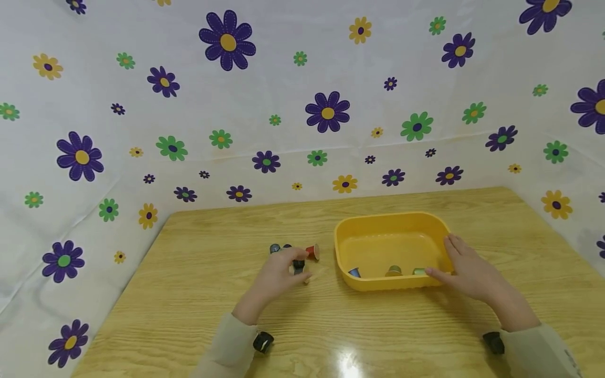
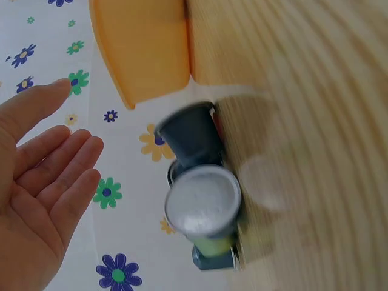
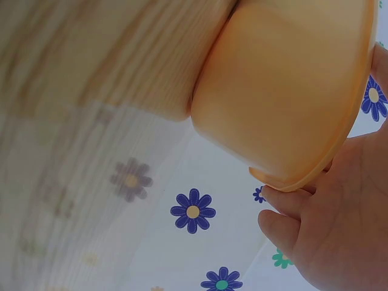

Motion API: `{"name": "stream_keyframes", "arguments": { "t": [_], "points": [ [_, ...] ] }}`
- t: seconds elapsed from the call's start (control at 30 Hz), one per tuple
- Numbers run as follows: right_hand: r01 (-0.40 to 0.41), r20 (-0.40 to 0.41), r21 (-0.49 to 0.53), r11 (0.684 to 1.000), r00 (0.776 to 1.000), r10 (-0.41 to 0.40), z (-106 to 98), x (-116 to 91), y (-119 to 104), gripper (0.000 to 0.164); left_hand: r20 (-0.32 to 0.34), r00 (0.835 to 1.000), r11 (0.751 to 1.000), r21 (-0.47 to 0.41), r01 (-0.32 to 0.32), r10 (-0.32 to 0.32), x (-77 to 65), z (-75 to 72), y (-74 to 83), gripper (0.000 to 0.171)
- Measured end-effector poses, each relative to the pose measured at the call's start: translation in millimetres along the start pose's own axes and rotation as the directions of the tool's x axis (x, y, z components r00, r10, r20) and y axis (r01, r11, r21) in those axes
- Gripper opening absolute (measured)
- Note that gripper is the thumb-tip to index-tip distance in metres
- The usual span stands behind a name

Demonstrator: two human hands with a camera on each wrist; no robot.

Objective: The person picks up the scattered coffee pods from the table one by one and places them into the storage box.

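My left hand hovers at a small cluster of coffee capsules, thumb and fingers apart with nothing between them. In the left wrist view that hand is beside a dark capsule and a capsule with a silver lid. A red capsule lies just past its fingertips. My right hand holds the near right corner of a yellow tray, thumb over the front rim and fingers over the right side. In the right wrist view, part of the fingertips is hidden by the tray's rim.
Inside the tray, along its front wall, lie a blue capsule, an olive capsule and a green capsule. The wooden table ends at a flowered cloth behind and at the sides.
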State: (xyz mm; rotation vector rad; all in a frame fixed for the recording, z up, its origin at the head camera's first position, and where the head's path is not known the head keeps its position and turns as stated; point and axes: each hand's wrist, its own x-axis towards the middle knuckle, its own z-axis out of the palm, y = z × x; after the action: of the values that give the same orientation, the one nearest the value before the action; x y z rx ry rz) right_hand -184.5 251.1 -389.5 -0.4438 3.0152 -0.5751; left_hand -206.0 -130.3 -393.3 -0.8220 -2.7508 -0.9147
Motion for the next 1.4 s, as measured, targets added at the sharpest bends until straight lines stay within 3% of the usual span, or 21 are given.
{"name": "stream_keyframes", "arguments": {
  "t": [0.23,0.43,0.63,0.97,1.4],
  "points": [
    [0.001,0.002,0.001,1.000,1.000,-0.001,1,0,0,0.093,0.014,0.993,0.992,0.035,0.120,-0.120,-16.0,-13.1,-9.4,0.037],
    [-0.004,0.001,-0.004,1.000,1.000,0.004,3,0,2,0.094,-0.008,0.990,0.988,0.069,0.141,-0.141,-23.0,-19.4,-18.4,0.034],
    [-0.006,-0.001,-0.005,1.000,1.000,0.006,1,0,2,0.094,-0.010,0.986,0.980,0.112,0.165,-0.164,-21.9,-22.4,-21.3,0.033],
    [0.001,-0.004,0.002,1.000,1.000,-0.001,1,0,2,0.093,0.075,0.972,0.965,0.158,0.208,-0.222,-15.7,-23.8,-25.9,0.032],
    [-0.002,-0.007,-0.001,1.000,1.000,0.002,0,1,2,0.094,0.126,0.960,0.955,0.194,0.225,-0.252,-12.3,-19.1,-35.3,0.031]
  ]
}}
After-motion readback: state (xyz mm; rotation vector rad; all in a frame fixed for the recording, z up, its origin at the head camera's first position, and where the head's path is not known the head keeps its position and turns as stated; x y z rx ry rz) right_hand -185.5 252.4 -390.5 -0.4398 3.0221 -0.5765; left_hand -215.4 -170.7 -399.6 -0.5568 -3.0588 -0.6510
